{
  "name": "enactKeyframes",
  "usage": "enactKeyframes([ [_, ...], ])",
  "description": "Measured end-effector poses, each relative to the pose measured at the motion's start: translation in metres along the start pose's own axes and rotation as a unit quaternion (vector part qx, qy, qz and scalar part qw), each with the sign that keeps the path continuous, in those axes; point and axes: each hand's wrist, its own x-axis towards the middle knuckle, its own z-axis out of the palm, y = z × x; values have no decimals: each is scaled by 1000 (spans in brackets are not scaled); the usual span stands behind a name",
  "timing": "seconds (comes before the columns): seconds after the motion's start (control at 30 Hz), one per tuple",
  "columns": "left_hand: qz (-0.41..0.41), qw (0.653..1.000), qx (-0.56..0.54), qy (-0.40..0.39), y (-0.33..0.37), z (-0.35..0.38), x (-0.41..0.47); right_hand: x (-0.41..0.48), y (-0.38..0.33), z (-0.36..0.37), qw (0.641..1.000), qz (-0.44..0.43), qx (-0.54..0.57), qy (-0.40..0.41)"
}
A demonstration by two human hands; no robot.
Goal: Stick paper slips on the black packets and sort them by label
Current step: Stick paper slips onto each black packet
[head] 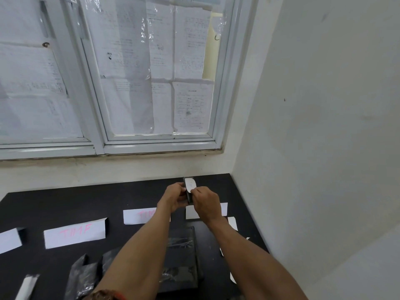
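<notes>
1. Near the table's far right corner, the left hand and right hand meet, both pinching one upright black packet.
2. A white paper slip sits on its top end.
3. Spare packets lie by the near edge.

1. Soft, even daylight comes through the paper-covered window; the room is fairly bright, shadows faint.
2. Plastic film on the glass gives small glints.
3. The wide lens bows the window frame and the edges of the wall.
4. The black surface shows little detail; the pink lettering on the paper label is soft.
</notes>
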Motion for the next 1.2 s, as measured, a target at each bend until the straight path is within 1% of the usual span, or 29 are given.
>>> enactKeyframes([
  [0.17,-4,1000,-7,0,-2,-1,2,0,0,2,1000,-3,-9,-12],
  [0.27,-5,1000,14,-3,-2,-1,2,-1,2,3,1000,-10,-16,-24],
  [0.5,42,998,53,-3,-3,1,1,0,5,5,998,-24,5,-52],
  [0.63,50,999,14,6,0,2,2,-2,9,5,996,-63,5,-58],
  [0.7,48,999,-14,8,2,3,2,-6,11,5,997,-66,21,-41],
  [0.77,43,999,-20,-6,5,1,3,-11,13,6,997,-59,36,-33],
  [1.0,14,997,-1,-71,7,-8,-2,-20,15,3,992,3,121,-27],
  [1.07,8,997,-9,-76,7,-9,-6,-19,15,2,986,52,157,-25],
  [1.13,2,996,-15,-85,8,-7,-11,-16,15,1,970,115,212,-25],
  [1.2,-6,996,-19,-88,8,-5,-15,-15,14,1,956,156,247,-31],
])
